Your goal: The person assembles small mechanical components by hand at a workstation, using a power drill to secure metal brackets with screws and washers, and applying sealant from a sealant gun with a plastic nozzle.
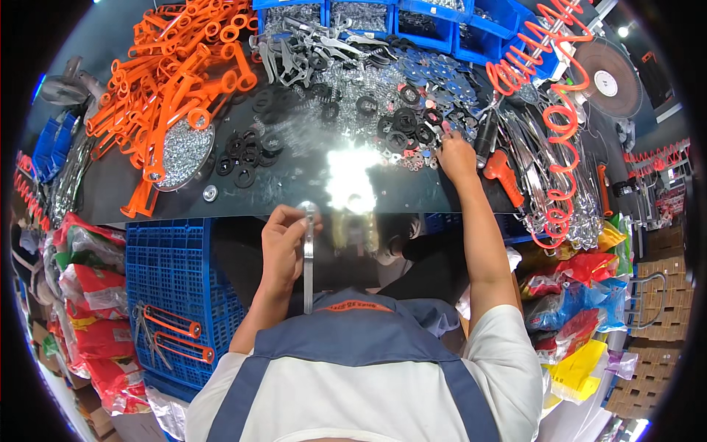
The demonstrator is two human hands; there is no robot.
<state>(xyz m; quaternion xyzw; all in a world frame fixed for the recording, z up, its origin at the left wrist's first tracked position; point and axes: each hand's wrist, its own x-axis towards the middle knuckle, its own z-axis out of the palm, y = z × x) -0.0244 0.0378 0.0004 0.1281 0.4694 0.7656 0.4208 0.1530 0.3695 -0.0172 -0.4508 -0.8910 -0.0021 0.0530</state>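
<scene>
Upright in front of my chest, a flat metal strip with a rounded top end (308, 258) is pinched by my left hand (281, 239). My right hand (456, 158) reaches forward to the right part of the table, its fingers closed at the edge of a pile of small parts. What those fingers hold, if anything, is too small to make out. Beside them lie black rings (405, 120) and small reddish and silver washers (420, 157). Just right of that hand are a black-handled tool (486, 138) and an orange-red power tool (503, 177).
Orange handle frames (173, 96) heap at the left, by a bowl of small metal bits (184, 151). Blue bins (423, 29) line the back. Red coiled hoses (561, 121) hang at the right, above metal strips (582, 191). A blue crate (166, 258) stands below left.
</scene>
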